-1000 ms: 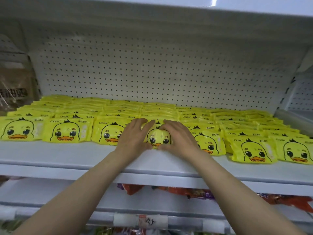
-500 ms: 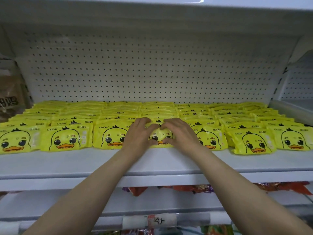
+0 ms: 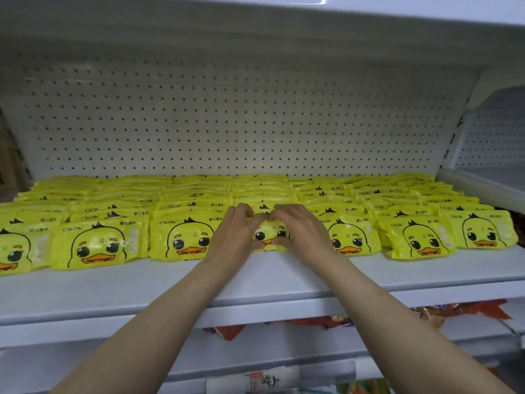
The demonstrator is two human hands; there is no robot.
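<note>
Front row along shelf [image 3: 255, 282] edge mostly squared | left hand [image 3: 237, 237], right hand [image 3: 302, 236] pinch centre duck pack [image 3: 270, 233] | rightward packs [image 3: 420, 237] look askew

pack [image 3: 269, 234]: yellow; duck face printed in black outline, black eyes, orange beak;
packs [image 3: 96, 245]: same yellow and duck print; lettered in black;
shelf [image 3: 142, 285]: white;
panel [image 3: 227, 123]: white, dotted with rows of dark holes;
bags [image 3: 227, 332]: orange-red;
tag [image 3: 267, 381]: white, marked in red and black
</note>
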